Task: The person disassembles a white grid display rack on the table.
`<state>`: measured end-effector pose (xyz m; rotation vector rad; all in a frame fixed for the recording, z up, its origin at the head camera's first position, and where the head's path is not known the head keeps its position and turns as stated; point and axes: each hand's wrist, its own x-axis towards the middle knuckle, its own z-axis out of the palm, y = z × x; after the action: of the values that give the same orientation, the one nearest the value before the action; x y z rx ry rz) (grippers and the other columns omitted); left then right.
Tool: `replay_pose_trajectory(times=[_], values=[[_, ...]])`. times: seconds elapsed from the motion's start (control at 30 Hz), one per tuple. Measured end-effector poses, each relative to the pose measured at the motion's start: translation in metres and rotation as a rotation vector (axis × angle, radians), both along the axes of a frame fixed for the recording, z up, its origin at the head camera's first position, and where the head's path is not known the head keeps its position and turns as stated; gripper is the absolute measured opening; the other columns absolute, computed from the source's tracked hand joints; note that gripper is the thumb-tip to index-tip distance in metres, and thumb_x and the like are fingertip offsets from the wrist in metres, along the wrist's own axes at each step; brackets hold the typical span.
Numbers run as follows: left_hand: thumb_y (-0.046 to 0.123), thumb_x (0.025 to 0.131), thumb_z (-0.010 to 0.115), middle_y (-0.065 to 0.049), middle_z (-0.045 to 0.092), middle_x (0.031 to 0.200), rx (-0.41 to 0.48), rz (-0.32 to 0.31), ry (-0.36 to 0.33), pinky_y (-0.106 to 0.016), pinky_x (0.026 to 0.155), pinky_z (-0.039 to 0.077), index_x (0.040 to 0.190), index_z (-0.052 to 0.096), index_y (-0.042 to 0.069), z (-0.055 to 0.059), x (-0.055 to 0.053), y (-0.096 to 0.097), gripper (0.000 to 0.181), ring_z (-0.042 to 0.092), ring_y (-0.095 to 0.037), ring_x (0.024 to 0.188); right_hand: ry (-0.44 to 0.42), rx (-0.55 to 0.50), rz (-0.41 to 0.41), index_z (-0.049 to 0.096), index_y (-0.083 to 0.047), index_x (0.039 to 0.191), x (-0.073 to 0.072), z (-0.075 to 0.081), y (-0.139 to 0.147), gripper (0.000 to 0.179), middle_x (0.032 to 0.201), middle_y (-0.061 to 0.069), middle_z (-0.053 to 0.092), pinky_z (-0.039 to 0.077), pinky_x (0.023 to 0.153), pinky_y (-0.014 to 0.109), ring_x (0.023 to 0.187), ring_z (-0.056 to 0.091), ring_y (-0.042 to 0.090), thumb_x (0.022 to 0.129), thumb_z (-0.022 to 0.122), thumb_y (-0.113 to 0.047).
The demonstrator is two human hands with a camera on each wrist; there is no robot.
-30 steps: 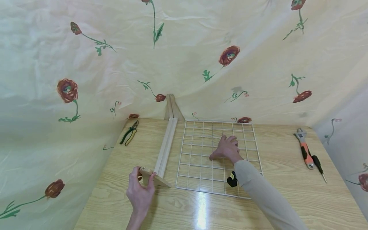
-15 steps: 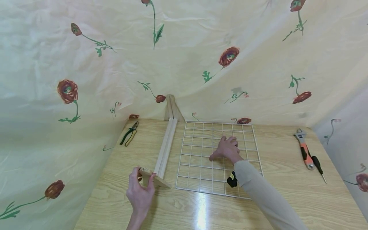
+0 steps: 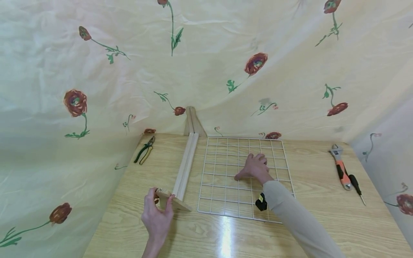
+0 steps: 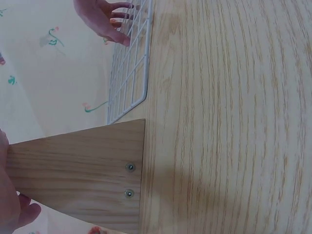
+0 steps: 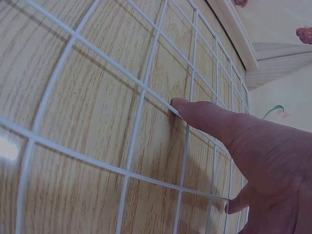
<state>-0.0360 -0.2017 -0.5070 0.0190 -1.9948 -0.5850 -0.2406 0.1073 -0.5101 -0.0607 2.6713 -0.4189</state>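
Observation:
My left hand [image 3: 157,218] grips the upper end of a tapered wooden end board [image 3: 176,204], thumb on the near face and fingers behind. In the left wrist view, that board [image 4: 78,170] has two screws near its wide end, which stands on the table. A long wooden rail [image 3: 186,166] runs from it to a matching far end board [image 3: 197,126]. To the right lies a white wire grid [image 3: 226,215]. My right hand [image 3: 254,167] rests on the grid with fingers spread; in the right wrist view its thumb tip touches a wire [image 5: 109,61].
Pliers [image 3: 145,150] lie at the back left of the wood-grain table [image 3: 309,211]. On the right are an adjustable wrench [image 3: 342,168] and a screwdriver [image 3: 356,184]. A flower-printed cloth [image 3: 213,71] hangs behind and along the sides.

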Motion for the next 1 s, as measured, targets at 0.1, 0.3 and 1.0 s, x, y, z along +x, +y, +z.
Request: replay_pose_trajectory(times=[0.1,0.3,1.0], values=[[0.047,0.096,0.064,-0.017,0.06,0.081,-0.003,0.001,0.0,-0.044,0.044,0.056,0.116,0.054,-0.007,0.0,0.0,0.0,0.059,0.064,-0.03,0.064,-0.006,0.001,-0.001,0.01,0.014,0.152,0.001,0.0,0.0,0.136,0.146,0.051,-0.001,0.043,0.092,0.075,0.131,0.016,0.067,0.066,0.087,-0.06],[0.048,0.097,0.063,-0.017,0.06,0.081,-0.001,0.003,-0.003,-0.045,0.044,0.056,0.116,0.054,-0.007,0.0,-0.001,0.0,0.059,0.063,-0.03,0.064,-0.005,0.001,-0.002,0.011,0.014,0.152,0.001,0.001,0.0,0.135,0.146,0.051,0.001,0.043,0.091,0.075,0.131,0.016,0.067,0.067,0.086,-0.06],[0.049,0.094,0.066,-0.018,0.063,0.085,0.026,-0.042,-0.03,-0.045,0.047,0.058,0.12,0.054,-0.009,0.0,-0.001,-0.003,0.065,0.066,-0.032,0.067,0.114,0.013,0.023,0.035,0.014,0.141,0.01,0.002,0.013,0.126,0.133,0.047,0.031,0.046,0.086,0.071,0.12,0.035,0.062,0.061,0.084,-0.07]])
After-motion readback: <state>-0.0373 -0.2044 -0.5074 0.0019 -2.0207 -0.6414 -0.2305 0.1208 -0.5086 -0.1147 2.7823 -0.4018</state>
